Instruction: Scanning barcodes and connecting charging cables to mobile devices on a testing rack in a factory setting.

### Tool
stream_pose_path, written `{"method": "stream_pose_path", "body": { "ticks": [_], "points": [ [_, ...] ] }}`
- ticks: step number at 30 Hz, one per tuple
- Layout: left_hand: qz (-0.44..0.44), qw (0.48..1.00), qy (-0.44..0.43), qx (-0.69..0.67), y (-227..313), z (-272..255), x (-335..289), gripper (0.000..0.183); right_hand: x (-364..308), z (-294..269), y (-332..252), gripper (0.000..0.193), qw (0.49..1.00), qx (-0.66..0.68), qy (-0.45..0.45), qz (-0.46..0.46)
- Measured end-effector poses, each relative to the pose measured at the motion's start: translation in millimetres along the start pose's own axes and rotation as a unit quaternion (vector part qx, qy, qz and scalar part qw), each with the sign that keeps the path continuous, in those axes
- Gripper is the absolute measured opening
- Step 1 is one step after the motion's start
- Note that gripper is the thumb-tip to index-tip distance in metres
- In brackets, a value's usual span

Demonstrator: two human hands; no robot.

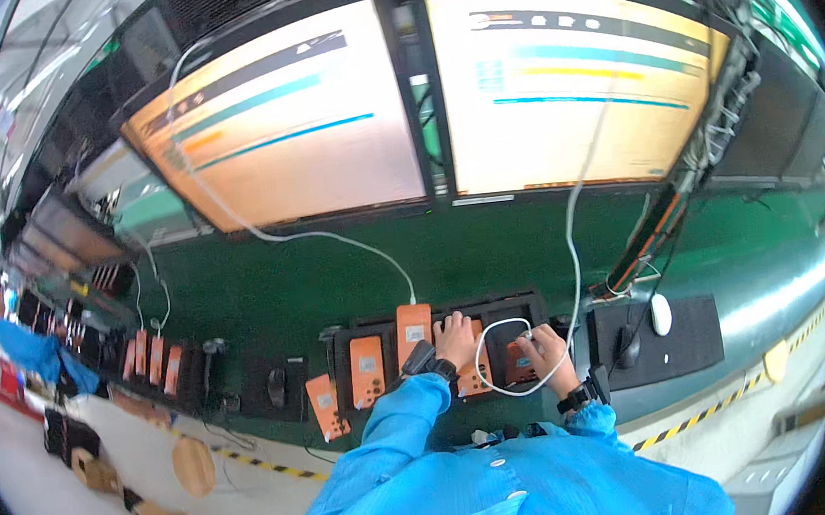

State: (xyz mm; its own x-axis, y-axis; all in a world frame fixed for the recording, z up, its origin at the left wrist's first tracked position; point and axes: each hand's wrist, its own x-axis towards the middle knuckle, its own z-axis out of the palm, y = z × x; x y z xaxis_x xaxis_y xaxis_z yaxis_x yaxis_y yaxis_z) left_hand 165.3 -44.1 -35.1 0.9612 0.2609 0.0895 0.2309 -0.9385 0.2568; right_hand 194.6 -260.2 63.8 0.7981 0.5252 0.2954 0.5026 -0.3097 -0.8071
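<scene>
Where our left hand lies: over the black tray, fingers half-curled, the cabled phone at nine o'clock; whether this grip holds anything, we cannot tell.
Right hand: our grip looks pinched together on the white cable near its end.
Nearest phone: eight o'clock from there.
Cable step: likely plugging or unplugging; next calls for straight alignment.

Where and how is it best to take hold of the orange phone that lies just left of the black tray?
Probably by both long edges, around the middle, from above, with the left hand. The orange phone is a slim slab, back facing up, with no cable seen on it. Its camera lenses sit at the near end, so a middle grip should avoid them.
</scene>
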Motion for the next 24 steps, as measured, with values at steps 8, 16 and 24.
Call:
{"method": "stream_pose_path", "body": {
  "ticks": [8,16,24],
  "points": [
    [0.058,0.984,0.060,-0.158,-1.0,-22.9,3.2,0.034,-0.4,-1.3,3.4,0.020,0.999,-0.020,0.003,0.024],
    [0.118,0.976,-0.061,-0.174,16.2,-90.4,-37.1,0.043,-4.5,4.2,5.8,0.018,0.999,0.007,0.040,-0.013],
    [0.153,0.966,-0.017,-0.206,8.9,-80.4,-40.0,0.052,-2.7,-2.5,-3.9,0.020,0.998,0.000,-0.003,0.059]
  ]
}}
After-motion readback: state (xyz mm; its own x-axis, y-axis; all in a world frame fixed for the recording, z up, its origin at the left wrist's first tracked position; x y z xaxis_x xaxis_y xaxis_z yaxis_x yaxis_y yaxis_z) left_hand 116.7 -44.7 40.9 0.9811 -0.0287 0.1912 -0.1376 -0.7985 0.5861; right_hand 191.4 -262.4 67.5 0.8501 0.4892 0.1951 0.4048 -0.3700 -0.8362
